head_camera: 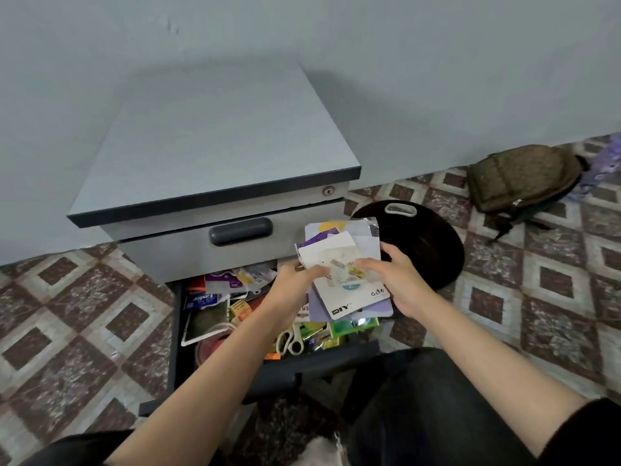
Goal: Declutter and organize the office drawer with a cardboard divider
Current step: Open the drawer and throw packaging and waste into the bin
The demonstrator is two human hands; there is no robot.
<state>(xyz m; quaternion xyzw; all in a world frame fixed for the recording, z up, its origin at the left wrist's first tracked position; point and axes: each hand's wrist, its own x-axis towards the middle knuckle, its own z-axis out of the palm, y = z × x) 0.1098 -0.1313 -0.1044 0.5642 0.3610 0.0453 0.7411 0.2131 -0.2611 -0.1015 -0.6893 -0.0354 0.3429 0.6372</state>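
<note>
Now our left hand and right hand grip the packet stack, fingers curled round it, black bin just upper right, nearer our right.

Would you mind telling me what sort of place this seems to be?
Probably a home office or workroom: a grey lockable drawer pedestal stands on patterned floor tiles, its open drawer crammed with stationery, and a backpack lies nearby.
</note>
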